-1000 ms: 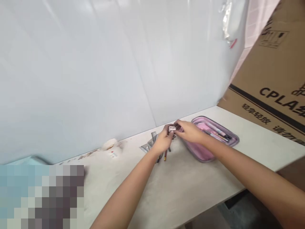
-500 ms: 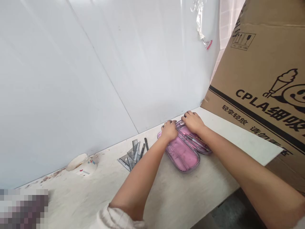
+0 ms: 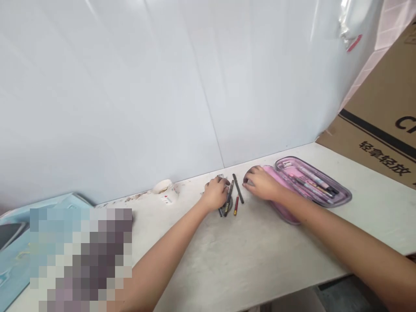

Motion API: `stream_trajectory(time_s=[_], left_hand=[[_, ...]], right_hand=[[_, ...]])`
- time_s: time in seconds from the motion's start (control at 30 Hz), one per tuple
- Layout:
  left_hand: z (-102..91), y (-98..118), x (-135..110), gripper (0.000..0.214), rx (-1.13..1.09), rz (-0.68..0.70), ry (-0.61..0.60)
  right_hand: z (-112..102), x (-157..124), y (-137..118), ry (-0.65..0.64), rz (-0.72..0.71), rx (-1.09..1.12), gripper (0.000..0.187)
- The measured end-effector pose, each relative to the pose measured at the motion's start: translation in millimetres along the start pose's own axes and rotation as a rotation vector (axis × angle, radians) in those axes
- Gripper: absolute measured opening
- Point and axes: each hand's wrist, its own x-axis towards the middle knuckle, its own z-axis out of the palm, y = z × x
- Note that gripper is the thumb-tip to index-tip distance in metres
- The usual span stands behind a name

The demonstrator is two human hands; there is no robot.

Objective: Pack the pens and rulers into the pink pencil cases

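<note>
Near the wall on the bench (image 3: 247, 260), the left hand (image 3: 216, 193) lies curled over loose pencils (image 3: 238, 189); the right hand (image 3: 261, 184) rests at the open pink case (image 3: 312, 182). Whether either grip is closed, I cannot tell. A sideways nudge could roll pencils away.

The pencil case (image 3: 307, 184) looks like pink cloth with a clear glossy plastic cover. The table (image 3: 247, 255) is matt and slightly rough. The far wall (image 3: 162, 86) is smooth, glossy. The box (image 3: 383, 125) is matt cardboard.

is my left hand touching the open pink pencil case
Apart. The head view shows loose dark pens and bare tabletop between the left hand and the open pink pencil case.
</note>
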Motion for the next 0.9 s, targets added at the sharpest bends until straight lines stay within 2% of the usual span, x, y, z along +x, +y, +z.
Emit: stream_trajectory(time_s=[0.1,0.2,0.3,0.43,0.57,0.7,0.8,0.9], left_hand=[[11.0,0,-35,0.027,0.044,0.072,0.040],[16.5,5,-56,0.023,0.063,0.137,0.066],[16.6,10,-65,0.022,0.045,0.157,0.064],[13.0,20,-65,0.022,-0.058,0.120,0.090],[11.7,40,-54,0.028,-0.369,0.015,0.111],[15.2,74,-30,0.035,-0.728,-0.094,0.093],[19.5,109,-7,0.034,-0.935,-0.071,0.078],[24.5,145,16,0.028,-1.024,0.014,0.044]], right_hand=[[14,-15,-45,-0.018,-0.049,-0.058,0.034],[22,-26,-70,-0.009,-0.001,-0.140,0.040],[25,-31,-80,-0.020,0.050,-0.190,0.041],[22,-37,-80,0.000,0.097,-0.199,0.034],[10,-51,-66,0.136,0.051,-0.133,0.030],[-8,-72,-36,0.334,-0.047,-0.114,0.025],[-23,-91,-4,0.402,-0.029,-0.156,0.027],[-37,-111,34,0.398,0.065,-0.189,0.031]])
